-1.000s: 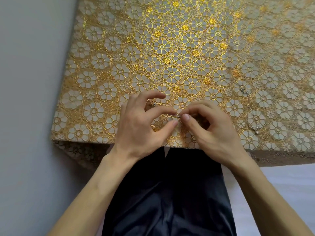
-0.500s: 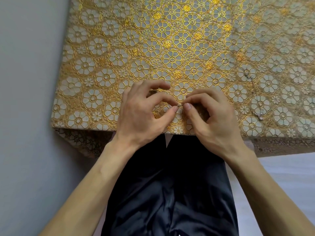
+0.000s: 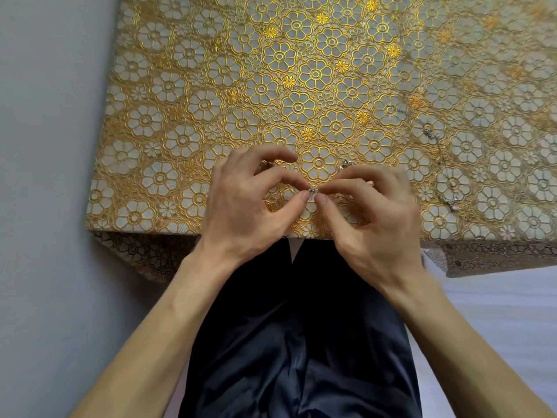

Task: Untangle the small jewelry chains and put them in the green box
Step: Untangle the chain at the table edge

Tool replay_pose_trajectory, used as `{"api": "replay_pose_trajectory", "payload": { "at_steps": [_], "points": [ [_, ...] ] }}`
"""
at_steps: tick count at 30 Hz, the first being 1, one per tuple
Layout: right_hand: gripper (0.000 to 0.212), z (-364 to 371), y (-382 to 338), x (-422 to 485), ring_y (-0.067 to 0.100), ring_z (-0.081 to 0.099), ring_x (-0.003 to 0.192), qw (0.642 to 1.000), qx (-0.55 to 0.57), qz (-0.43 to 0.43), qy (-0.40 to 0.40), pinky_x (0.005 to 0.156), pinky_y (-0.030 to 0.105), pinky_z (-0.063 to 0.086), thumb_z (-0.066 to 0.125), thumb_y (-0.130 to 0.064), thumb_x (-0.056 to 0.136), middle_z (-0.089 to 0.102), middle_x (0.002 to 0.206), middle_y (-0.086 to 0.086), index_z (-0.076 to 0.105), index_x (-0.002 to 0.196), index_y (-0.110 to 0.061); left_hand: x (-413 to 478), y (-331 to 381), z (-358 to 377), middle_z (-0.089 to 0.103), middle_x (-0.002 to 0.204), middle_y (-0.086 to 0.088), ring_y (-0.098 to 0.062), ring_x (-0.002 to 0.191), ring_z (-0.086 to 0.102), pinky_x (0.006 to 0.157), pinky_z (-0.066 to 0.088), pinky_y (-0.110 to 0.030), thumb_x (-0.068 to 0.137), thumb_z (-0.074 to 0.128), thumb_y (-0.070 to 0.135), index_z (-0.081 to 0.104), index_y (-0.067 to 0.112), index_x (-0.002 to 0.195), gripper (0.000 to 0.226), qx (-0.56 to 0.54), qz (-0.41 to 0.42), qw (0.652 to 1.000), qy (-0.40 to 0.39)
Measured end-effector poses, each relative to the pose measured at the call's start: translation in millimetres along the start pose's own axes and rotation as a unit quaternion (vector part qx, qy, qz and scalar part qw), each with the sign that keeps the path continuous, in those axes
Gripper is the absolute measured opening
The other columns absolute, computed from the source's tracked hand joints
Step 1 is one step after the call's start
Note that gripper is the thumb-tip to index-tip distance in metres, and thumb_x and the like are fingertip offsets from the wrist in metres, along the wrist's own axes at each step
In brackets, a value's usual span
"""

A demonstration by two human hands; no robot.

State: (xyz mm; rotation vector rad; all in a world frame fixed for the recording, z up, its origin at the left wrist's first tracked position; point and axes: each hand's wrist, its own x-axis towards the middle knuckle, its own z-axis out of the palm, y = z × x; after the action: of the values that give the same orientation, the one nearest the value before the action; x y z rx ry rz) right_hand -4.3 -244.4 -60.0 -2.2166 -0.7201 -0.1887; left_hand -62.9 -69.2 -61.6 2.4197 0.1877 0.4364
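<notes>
Jewelry chain (image 3: 313, 190) tangle pinched between thumb and forefinger of left hand (image 3: 247, 206) and right hand (image 3: 376, 218), just above the near edge of the table (image 3: 180, 140); we reckon it's held close and taut to tease links apart; green box not in view.

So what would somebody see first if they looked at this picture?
The shiny gold flowered tablecloth fills the top of the picture. At its near edge, the left hand and right hand pinch a tiny silver chain between their fingertips. A second chain lies loose on the cloth further right.
</notes>
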Motion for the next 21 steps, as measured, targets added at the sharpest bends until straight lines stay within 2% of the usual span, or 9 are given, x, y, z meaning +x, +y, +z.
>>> {"api": "replay_pose_trajectory", "payload": {
  "at_steps": [2,8,14,21],
  "points": [
    [0.009,3,0,1,0.025,0.057,0.099,1.0,-0.002,0.004,-0.004,0.089,0.021,0.041,0.079,-0.024,0.086,0.069,0.099,-0.001,0.079,0.091,-0.017,0,-1,0,0.064,0.12,0.014,-0.015,0.111,0.056,0.095,0.034,-0.033,0.083,0.078,0.034,0.077,0.03,0.092,0.01,0.0,0.005,1.0,0.0],
    [0.009,10,-3,2,0.022,0.054,0.102,0.999,0.011,0.041,-0.012,0.088,0.036,0.047,0.075,-0.028,0.085,0.07,0.099,-0.006,0.079,0.086,-0.02,-1,-2,-1,0.064,0.12,0.013,-0.014,0.11,0.056,0.094,0.039,-0.038,0.084,0.078,0.034,0.078,0.029,0.092,0.01,-0.003,0.018,1.0,-0.006],
    [0.009,13,-3,2,0.02,0.053,0.103,0.998,0.022,0.058,-0.012,0.087,0.044,0.047,0.072,-0.028,0.083,0.069,0.1,-0.008,0.077,0.083,-0.02,0,-1,-1,0.064,0.12,0.013,-0.014,0.108,0.055,0.092,0.037,-0.036,0.083,0.076,0.037,0.078,0.03,0.091,0.01,-0.001,0.016,1.0,-0.01],
    [0.006,13,-2,1,0.02,0.054,0.105,0.998,0.046,0.052,0.002,0.09,0.041,0.047,0.073,-0.023,0.082,0.069,0.102,-0.006,0.075,0.081,-0.017,-1,1,0,0.064,0.119,0.015,-0.014,0.11,0.056,0.094,0.034,-0.032,0.08,0.076,0.036,0.074,0.03,0.087,0.009,-0.005,0.001,1.0,-0.008]
  ]
}}
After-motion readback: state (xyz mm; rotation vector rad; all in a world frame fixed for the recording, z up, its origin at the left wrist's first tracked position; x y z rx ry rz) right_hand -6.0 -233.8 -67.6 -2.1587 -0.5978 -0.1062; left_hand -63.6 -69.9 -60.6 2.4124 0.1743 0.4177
